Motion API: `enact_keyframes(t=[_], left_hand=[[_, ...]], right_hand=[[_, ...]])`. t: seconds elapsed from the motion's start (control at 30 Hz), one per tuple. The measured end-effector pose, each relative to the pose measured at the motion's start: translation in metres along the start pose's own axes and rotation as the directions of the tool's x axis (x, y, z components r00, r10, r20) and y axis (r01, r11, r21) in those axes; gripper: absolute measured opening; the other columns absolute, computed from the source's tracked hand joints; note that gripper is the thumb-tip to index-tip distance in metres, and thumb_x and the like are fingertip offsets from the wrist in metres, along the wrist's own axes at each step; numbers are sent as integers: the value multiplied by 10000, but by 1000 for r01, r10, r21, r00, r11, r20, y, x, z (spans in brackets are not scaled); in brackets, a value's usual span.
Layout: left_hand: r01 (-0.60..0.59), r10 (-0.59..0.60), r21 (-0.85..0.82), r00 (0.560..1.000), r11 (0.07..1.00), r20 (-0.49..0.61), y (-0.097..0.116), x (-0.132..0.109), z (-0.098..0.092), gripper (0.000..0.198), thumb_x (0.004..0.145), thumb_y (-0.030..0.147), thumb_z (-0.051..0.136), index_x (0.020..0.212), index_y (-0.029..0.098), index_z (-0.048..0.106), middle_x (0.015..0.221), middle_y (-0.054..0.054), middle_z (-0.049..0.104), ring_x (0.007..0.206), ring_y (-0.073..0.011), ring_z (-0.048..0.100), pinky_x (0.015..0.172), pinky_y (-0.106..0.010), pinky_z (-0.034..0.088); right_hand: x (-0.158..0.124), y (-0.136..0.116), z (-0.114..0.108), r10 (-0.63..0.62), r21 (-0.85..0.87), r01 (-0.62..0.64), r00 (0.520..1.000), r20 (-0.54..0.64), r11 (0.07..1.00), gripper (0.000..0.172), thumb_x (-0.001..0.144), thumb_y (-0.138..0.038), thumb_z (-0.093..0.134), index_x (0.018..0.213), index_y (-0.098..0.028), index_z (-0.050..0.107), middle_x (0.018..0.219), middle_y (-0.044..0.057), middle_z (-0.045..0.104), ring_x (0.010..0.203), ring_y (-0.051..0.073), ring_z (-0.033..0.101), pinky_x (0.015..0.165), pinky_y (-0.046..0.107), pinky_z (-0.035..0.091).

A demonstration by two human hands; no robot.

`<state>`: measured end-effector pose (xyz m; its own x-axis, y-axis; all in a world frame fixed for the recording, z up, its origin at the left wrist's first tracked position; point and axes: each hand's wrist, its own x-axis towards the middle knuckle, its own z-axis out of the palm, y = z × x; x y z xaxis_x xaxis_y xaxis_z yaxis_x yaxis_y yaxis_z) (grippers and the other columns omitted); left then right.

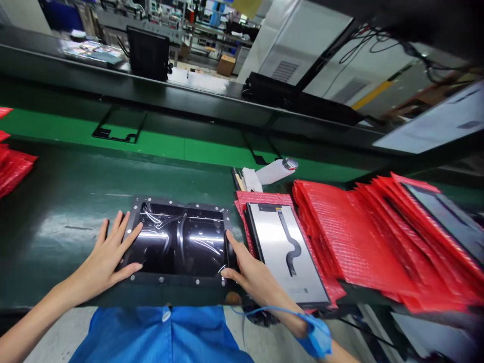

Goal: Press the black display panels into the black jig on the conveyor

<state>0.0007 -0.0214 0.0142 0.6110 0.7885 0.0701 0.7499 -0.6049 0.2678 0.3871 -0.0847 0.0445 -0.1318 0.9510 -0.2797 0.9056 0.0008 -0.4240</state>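
Glossy black rectangular glass panel (177, 244) lies face up in a dark metal fixture frame with pale rivets (177, 281), on the dark green bench top (56, 217) directly in front of the person. Its long axis runs left to right, parallel to the bench edge.

The left hand (109, 252) is flat, fingers spread, over the frame's left rim with its fingertips on the glass. It grasps nothing.

The right hand (249, 275) (blue wrist strap (315, 338) worn) is also open. Its forefinger lies along the right rim and its thumb is at the near corner. The two hands bracket the short ends, and this appears to steady the panel in its seat.

Just beside the right hand, a silver-backed panel (272, 227) rests on red bubble bags (340, 237). Its long axis points away from the person.
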Motion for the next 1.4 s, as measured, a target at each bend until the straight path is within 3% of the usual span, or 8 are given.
enact_keyframes(t=[0.17,0.4,0.6,0.83,0.93,1.03,1.1,1.4], left_hand=[[-9,12,51,998,999,-64,1,-7,5,927,908,614,485,1577,204,-11,1624,-183,134,1503,-400,43,1158,-678,88],[9,9,182,995,983,-96,9,-8,4,1023,858,729,448,1570,115,45,1597,-219,213,1503,-400,82,1150,-696,35],[41,-25,170,995,985,-96,11,-8,5,1001,867,715,453,1571,127,52,1610,-195,189,1508,-392,52,1146,-698,3],[39,-94,-273,977,961,-192,12,-6,9,759,903,491,589,1543,280,238,1641,-127,96,1508,-386,-39,1151,-693,15],[25,-281,-751,935,660,-216,25,3,8,596,908,372,618,1455,353,382,1601,-83,292,1503,-340,174,1186,-608,159],[-29,-422,-999,906,-25,-15,47,22,1,669,889,341,648,1479,340,334,1441,-96,522,1339,-283,489,1118,-470,378],[-93,-406,-940,913,-327,51,60,36,-4,727,871,289,673,1494,344,303,1382,-85,566,1241,-241,571,1063,-405,442],[-187,-466,-843,881,-505,84,77,55,-9,722,885,200,672,1469,399,298,1217,-24,631,1018,-146,655,876,-292,554]], right_hand=[[49,-34,-31,-265,-392,208,959,-97,896,499,923,-334,593,1373,-127,539,1081,168,691,980,341,655,817,478,532],[119,-73,-27,-507,-263,473,858,-76,841,533,884,-14,421,1400,-135,481,1207,131,645,1112,240,585,954,425,465],[137,-53,-28,-406,302,397,913,-36,867,538,771,-58,594,1278,-228,544,1092,54,637,1064,213,567,1009,443,414],[146,-67,-70,-350,692,132,919,183,710,555,672,-292,806,1172,-213,576,887,-20,550,655,89,516,644,251,463],[139,-75,-91,-278,763,80,951,133,641,592,618,-303,866,1146,-217,612,891,-16,560,706,101,532,710,267,471],[139,-77,-104,-178,778,93,984,23,621,560,597,-314,888,1095,-222,648,935,-1,582,811,130,570,804,285,475],[143,-75,-106,-138,781,113,990,-34,614,524,581,-326,899,1038,-216,666,964,9,598,871,146,583,844,287,465],[151,-79,-102,-115,749,164,986,-117,642,474,569,-400,901,928,-205,661,910,14,615,819,167,608,796,306,480]])
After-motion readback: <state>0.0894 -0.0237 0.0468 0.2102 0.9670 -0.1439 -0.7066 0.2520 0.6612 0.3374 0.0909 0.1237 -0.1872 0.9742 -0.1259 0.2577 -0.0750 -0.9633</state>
